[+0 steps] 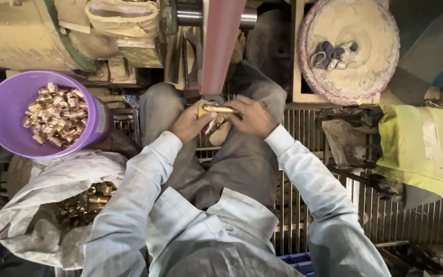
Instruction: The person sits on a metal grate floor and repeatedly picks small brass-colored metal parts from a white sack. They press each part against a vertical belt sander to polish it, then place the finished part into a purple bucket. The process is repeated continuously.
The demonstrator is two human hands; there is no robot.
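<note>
Sitting over a metal grate floor (406, 220), the person has both arms in pale grey sleeves stretched forward above the knees. Biggest thing near them is the white sack (42, 205) at the lower left, open at the top and holding many small brass fittings (85, 202). Above it stands a purple bucket (11, 110), also with a heap of the same golden pieces inside. At the upper right is a round dusty wheel (349, 48), and a yellow cloth bundle (424, 146) lies at the right edge. A reddish sanding belt (220, 43) comes down from the top centre and ends just above the hands.

Between the hands is a short brass rod piece (220, 109). Its long axis lies nearly horizontal across the view, from one hand to the other, with the right end a little lower. It is just below the lower end of the belt; whether it touches the belt I cannot tell.

The left hand (190, 122) is curled around the left end of the piece, fingers closed. The right hand (252, 117) is closed on the right end, fingers bent over it, knuckles up.
</note>
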